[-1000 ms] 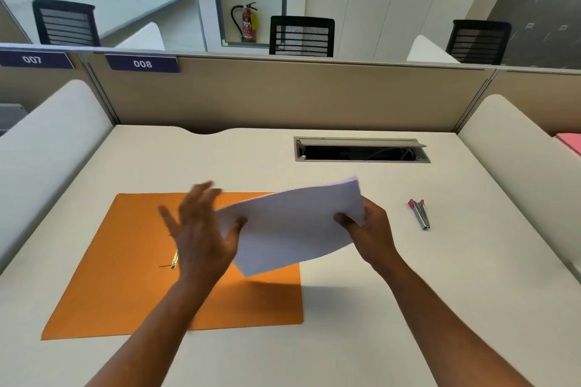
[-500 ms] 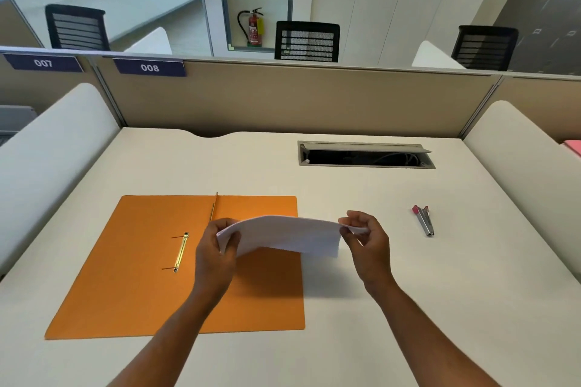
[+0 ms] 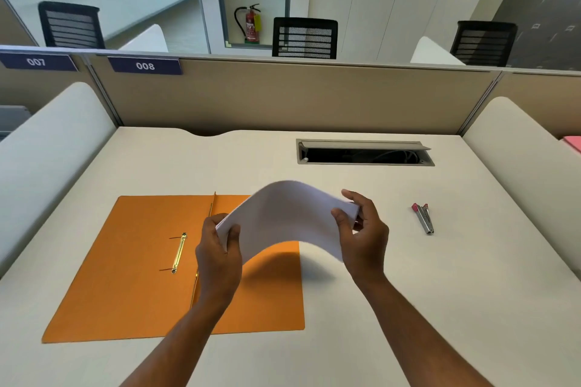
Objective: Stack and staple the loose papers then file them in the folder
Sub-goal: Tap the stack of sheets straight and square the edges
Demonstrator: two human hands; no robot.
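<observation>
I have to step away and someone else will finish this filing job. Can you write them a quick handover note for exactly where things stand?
Left hand: gripping the left edge of the papers.
Right hand: fingers pinching the right edge.
Papers: one gathered stack, held above the desk and bowed upward in the middle, partly over the folder's right half.
Folder: orange, lying open and flat on the left, its metal fastener exposed.
Stapler: on the desk to the right, untouched by either hand.
Done: sheets gathered.
Left: square up the stack, staple it, fix it in the folder, close it.
</observation>
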